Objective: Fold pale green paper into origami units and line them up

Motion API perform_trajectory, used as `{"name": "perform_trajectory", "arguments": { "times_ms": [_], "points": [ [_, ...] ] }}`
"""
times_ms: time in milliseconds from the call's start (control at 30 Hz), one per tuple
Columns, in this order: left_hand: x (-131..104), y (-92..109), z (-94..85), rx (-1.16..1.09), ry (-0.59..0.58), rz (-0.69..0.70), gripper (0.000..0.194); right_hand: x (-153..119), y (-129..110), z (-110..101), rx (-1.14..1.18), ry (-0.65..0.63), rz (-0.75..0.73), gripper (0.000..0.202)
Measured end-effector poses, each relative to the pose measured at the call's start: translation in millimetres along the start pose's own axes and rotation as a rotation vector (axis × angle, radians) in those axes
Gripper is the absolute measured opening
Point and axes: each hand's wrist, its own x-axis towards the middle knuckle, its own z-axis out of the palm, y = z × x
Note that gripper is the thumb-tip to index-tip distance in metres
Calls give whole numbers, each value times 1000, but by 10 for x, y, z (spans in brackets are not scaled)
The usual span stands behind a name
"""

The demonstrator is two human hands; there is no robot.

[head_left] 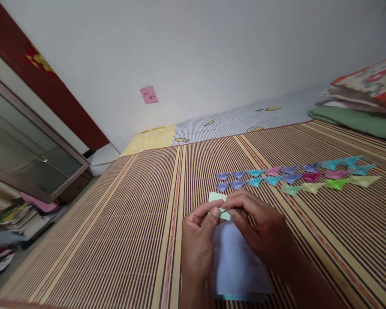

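Note:
A small pale green piece of paper point(217, 196) is pinched between my two hands. My left hand point(201, 234) closes thumb and fingers on its left side. On the right side, my right hand point(262, 221) grips it with thumb and forefinger, the fingertips of both hands almost meeting. Folds at the paper's middle are partly hidden by the fingers. Below the hands lies a pale blue-lilac sheet or stack point(238, 266), with a teal edge showing at its bottom. Beyond my right hand, several folded paper boats point(311, 176) in blue, pink, purple, green and yellow stand in two rows.
A striped mat point(131, 223) covers the bed. Folded bedding and a pillow point(373, 86) are stacked at the far right. A pink note point(149, 95) is on the wall. At the left are a glass-paned door point(35, 150) and a pile of books point(16, 219).

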Motion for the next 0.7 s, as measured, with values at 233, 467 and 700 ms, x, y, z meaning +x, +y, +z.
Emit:
{"name": "perform_trajectory", "arguments": {
  "times_ms": [233,467,700],
  "points": [
    [-2,10,10,58,21,30,15,-8,-14,45,24,63,54,12],
    [10,12,2,85,-10,25,15,-20,-25,13,4,72,95,11],
    [19,-37,3,77,48,49,19,-25,-38,35,-27,40,124,16]
  ]
}}
